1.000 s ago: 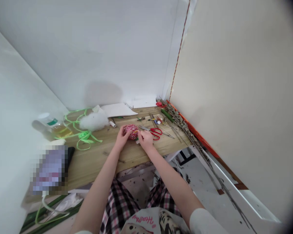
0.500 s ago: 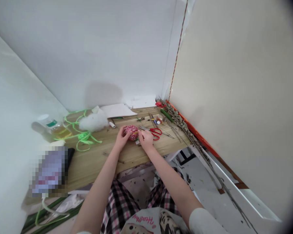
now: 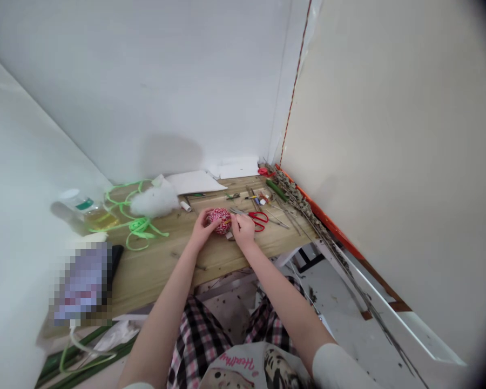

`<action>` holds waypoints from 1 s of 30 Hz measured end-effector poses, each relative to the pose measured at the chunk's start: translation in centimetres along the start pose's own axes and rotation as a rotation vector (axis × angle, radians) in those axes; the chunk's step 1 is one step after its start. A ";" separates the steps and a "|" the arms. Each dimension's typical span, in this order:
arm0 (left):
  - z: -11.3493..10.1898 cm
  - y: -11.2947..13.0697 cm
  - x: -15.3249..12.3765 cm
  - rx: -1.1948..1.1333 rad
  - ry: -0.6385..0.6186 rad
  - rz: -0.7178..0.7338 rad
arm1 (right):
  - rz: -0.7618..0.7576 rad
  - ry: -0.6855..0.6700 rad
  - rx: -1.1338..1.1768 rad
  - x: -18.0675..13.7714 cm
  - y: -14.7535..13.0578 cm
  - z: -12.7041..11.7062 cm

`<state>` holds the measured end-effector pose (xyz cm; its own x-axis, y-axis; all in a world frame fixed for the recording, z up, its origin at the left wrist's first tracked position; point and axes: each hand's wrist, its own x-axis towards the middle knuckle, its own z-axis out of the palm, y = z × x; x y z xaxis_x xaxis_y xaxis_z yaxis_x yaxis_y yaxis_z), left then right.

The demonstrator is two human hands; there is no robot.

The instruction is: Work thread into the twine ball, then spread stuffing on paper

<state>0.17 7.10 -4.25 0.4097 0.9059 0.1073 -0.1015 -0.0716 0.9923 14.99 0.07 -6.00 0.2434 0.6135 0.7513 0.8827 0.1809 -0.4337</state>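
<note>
A ball of red-and-white twine (image 3: 220, 221) is held just above the wooden table, near its middle. My left hand (image 3: 202, 228) wraps round the ball's left side, thumb across its front. At the ball's right side, my right hand (image 3: 243, 228) is closed with its fingertips pinched against it. What those fingertips pinch is too small to make out; a bit of yellow shows on the ball beside them. Red-handled scissors (image 3: 259, 221) lie on the table right behind my right hand, their blades partly covered by it.
Green cord (image 3: 141, 228), white stuffing (image 3: 156, 201) and a bottle of yellow liquid (image 3: 99, 216) are at the left of the wooden table (image 3: 162, 270). White paper (image 3: 194, 182) lies at the back. Dried stems (image 3: 303, 205) run along the right edge beside a wall.
My right hand has shifted very slightly at the ball's right side, and the ball looks turned a little. My left hand keeps its hold.
</note>
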 end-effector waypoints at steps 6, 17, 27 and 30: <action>0.0 0.3 -0.1 -0.089 -0.024 -0.083 | -0.010 -0.015 0.000 0.1 -0.2 0.1; 0.0 0.3 0.0 -0.087 -0.058 -0.119 | -0.005 -0.049 -0.019 0.1 -0.1 0.1; 0.2 0.5 -0.2 -0.026 -0.056 -0.079 | -0.077 -0.120 -0.028 0.1 -0.4 0.2; 0.0 0.6 -0.2 -0.086 -0.057 -0.122 | -0.059 -0.107 -0.037 0.1 -0.4 0.2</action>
<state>0.07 6.85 -3.70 0.4741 0.8804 -0.0077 -0.1243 0.0756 0.9894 14.60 0.17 -5.83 0.1481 0.6814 0.7167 0.9091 0.1916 -0.3700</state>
